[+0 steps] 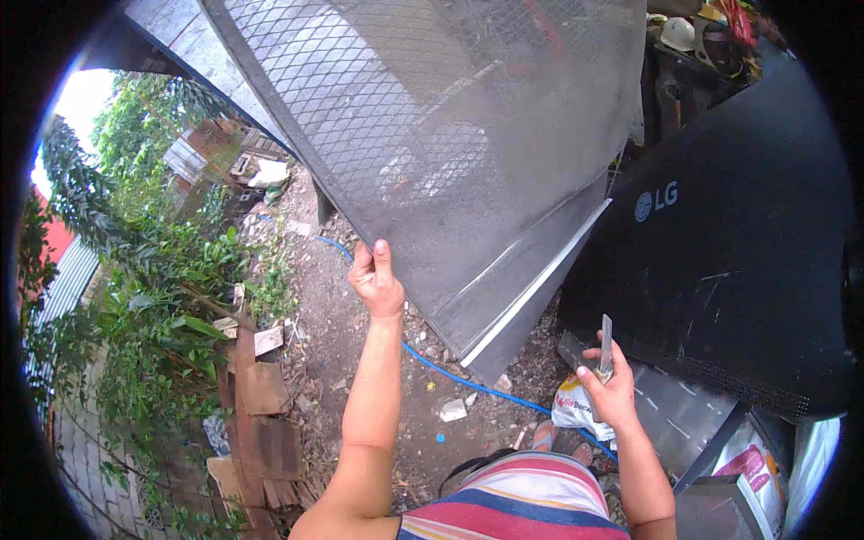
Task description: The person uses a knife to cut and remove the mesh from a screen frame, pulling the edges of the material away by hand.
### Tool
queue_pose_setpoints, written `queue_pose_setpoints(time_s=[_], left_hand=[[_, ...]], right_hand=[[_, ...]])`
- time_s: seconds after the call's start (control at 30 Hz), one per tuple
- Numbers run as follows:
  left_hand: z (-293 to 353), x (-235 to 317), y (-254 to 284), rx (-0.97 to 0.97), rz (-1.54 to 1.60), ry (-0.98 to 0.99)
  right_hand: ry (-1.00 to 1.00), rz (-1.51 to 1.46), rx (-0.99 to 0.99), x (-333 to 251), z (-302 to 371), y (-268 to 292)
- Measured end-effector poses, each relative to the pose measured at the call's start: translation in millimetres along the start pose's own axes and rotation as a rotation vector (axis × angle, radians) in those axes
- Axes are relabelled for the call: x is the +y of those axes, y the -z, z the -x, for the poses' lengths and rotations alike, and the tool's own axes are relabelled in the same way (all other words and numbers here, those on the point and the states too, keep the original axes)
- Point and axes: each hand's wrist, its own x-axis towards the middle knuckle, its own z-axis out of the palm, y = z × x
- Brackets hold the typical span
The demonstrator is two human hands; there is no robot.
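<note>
Nearest us: our striped shirt, red, white, yellow & blue, at btm of view, w/ our feet partly showing just past it.

Our L arm reaches up & fwd; L hand grasps the screen by its L edge, low down nr the btm corner, thumb on the near face, fingers curled round behind. Our R hand, lower & off to the R, is clear of the screen & grips a flat metal tool, thumb & fingers closed on it, one narrow end sticking up. A dark flat piece shows just L of it; can't tell if it's part of same tool.

Screen is grey, see-through, w/ diamond lattice showing at upper L. It hangs tilted in front of us, filling top ctr; a white strip runs along its lower R side.

By R hand: a white bag w/ coloured print, & a grey sheet w/ pale dashes. Beyond, R side: a big black panel, leaning & scuffed.

Blue hose snakes over stony dirt, passing behind our L arm. L of that: old boards, then leafy plants beside a paved path.

Farthest: white helmet up at top R, & corrugated sheet at far L, past the leaves.
</note>
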Motion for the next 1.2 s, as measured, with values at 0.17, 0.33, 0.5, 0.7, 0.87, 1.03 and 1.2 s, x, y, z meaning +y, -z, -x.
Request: queue_pose_setpoints(time_s=[0.17,0.33,0.5,0.7,0.87,1.03,1.2], left_hand=[[-10.2,-11.4,14.9,0.038,-0.267,-0.036],[-4.6,-9.4,28.9,0.052,-0.194,-0.104],[-7.3,-9.6,30.7,0.063,-0.203,-0.149],[-1.2,-12.4,46.2,0.091,-0.148,-0.130],[5.9,-12.1,48.2,0.111,-0.130,-0.143],[32.6,-14.8,85.9,0.121,-0.213,-0.142],[43.6,7.0,63.3,0.126,-0.273,-0.110]], right_hand=[[-0.013,-0.048,0.012,17.5,-3.1,-3.4],[0.000,-0.002,0.021,-6.2,-20.5,5.6],[0.067,-0.085,0.067,-28.1,-28.6,14.8],[0.060,-0.134,0.056,-53.0,-25.7,19.7],[0.274,-0.078,0.065,-117.8,-58.5,38.7],[1.104,0.357,0.057,-311.7,-114.2,6.6],[1.414,0.403,0.180,-496.6,-140.8,-50.2]])
